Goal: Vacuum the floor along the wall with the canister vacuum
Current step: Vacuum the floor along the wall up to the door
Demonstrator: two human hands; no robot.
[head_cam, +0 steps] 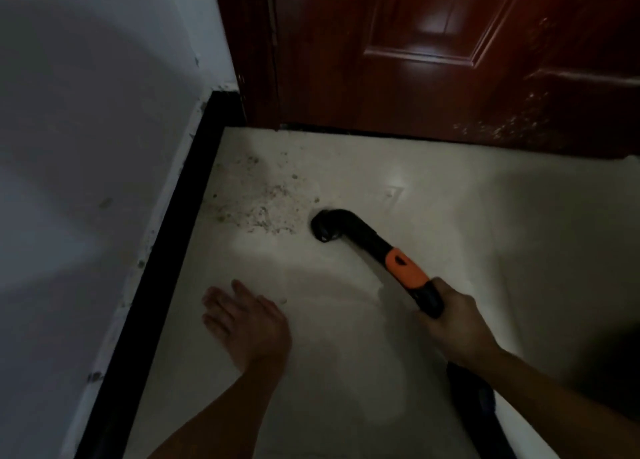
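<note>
The right hand (450, 323) is wrapped around the rear end of a black curved vacuum wand with an orange plastic grip section (372, 251), fingers curled tight on the black part just behind the orange. The wand slants across the pale glossy floor (450, 216) toward the far left corner, and its bent black nozzle mouth (323, 228) sits at or just above the floor surface, just beside a scatter of grey-brown grit and crumbs (263, 206). That debris lies near the black baseboard (166, 251) running along the floor's left edge under the white wall (86, 112). A dark ribbed hose (481, 410) trails from behind the right wrist toward the floor's near right corner. The left hand (242, 323) hovers flat, fingers straight and relaxed, holding nothing, near the baseboard. A dark red panelled wooden door (433, 50) closes off the floor's far edge.
</note>
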